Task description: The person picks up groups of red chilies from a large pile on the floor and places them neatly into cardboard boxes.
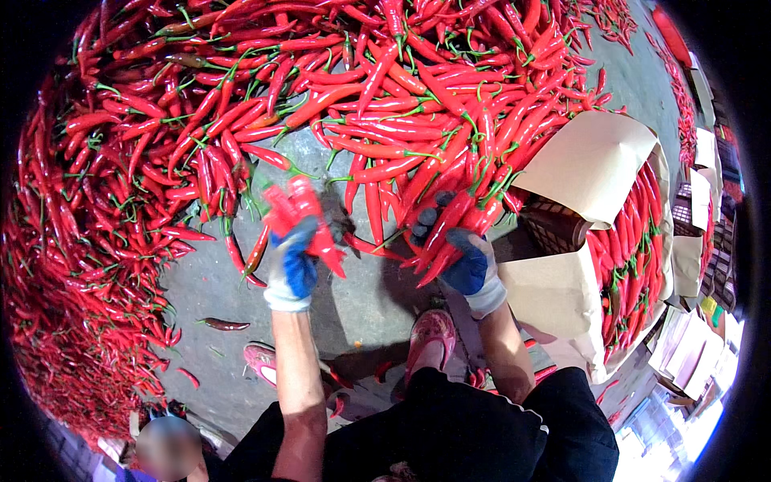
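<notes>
My left hand (pixel 294 261), in a white glove with a blue coating, is closed around a few red chili peppers (pixel 303 198), which are smeared by motion. Several red chilies with green stems (pixel 446 229) are gripped in my gloved right hand (pixel 471 267), their tips pointing down and left. Just beyond both hands spreads a large heap of loose red chilies (pixel 385 132). To the right of my right hand stands a brown crate (pixel 554 227) lined with paper (pixel 590 165), with chilies packed in rows (pixel 626 261) along its right side.
Grey concrete floor (pixel 217 281) lies between the heap and my pink shoes (pixel 431 337). A dark chili (pixel 223 324) and scattered red ones lie on it. More paper-lined crates (pixel 689 261) stand at far right. Another person (pixel 169 446) is at lower left.
</notes>
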Demonstrator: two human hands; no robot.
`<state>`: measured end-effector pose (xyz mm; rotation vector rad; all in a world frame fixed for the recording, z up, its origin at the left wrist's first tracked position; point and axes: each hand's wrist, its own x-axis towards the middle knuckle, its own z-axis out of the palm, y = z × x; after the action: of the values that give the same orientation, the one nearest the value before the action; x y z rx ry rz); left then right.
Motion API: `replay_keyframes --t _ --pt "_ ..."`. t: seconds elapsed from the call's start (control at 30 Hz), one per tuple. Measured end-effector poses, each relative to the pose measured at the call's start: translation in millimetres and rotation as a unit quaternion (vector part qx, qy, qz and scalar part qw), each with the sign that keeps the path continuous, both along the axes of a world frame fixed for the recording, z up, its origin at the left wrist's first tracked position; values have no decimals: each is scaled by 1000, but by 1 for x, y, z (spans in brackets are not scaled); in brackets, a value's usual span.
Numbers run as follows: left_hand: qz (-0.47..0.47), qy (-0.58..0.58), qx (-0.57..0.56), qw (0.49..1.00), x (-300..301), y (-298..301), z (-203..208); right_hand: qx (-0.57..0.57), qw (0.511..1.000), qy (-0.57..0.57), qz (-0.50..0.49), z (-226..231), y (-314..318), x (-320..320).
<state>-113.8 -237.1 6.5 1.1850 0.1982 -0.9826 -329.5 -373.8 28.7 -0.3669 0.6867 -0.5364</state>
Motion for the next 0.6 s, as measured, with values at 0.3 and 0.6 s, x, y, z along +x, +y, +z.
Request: replay_keyframes --t 0.3,0.6 --pt "-457 -659 182 568 20 -111 13 0 998 63 16 -8 28 -28" --pt "-460 -699 125 533 31 -119 5 -143 954 258 50 -12 -2 -11"
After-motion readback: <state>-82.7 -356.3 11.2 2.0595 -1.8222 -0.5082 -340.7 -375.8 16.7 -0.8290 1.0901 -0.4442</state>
